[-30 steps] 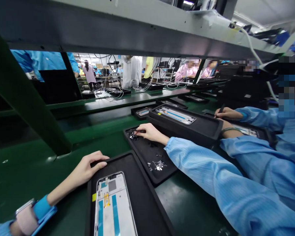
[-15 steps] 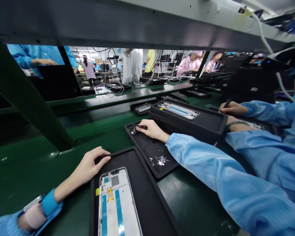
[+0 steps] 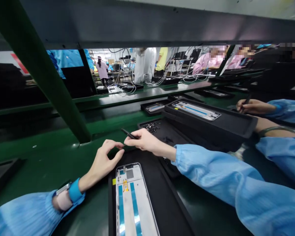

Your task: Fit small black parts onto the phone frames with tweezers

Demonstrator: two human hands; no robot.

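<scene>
My right hand [image 3: 144,142] grips a pair of dark tweezers [image 3: 128,133] above the far end of a black tray [image 3: 167,196]. Its fingertips meet those of my left hand [image 3: 105,159], whose thumb and forefinger form a loop with a gap between them; whether a tiny part sits at the tips cannot be made out. In the tray lies a silver phone frame [image 3: 135,203] with blue strips and an orange flex piece, a yellow tab at its upper left. Behind my right wrist, a parts tray [image 3: 172,131] holds small dark pieces.
Stacked black trays with another phone frame [image 3: 199,110] stand at the right, beside a co-worker's hands [image 3: 257,106]. A green slanted post [image 3: 61,98] rises at the left. A grey beam [image 3: 147,26] crosses overhead. People work in the background.
My right hand has moved from the parts tray towards my left hand, bringing the tweezers along. My left hand has come off the tray edge. The whole view has shifted.
</scene>
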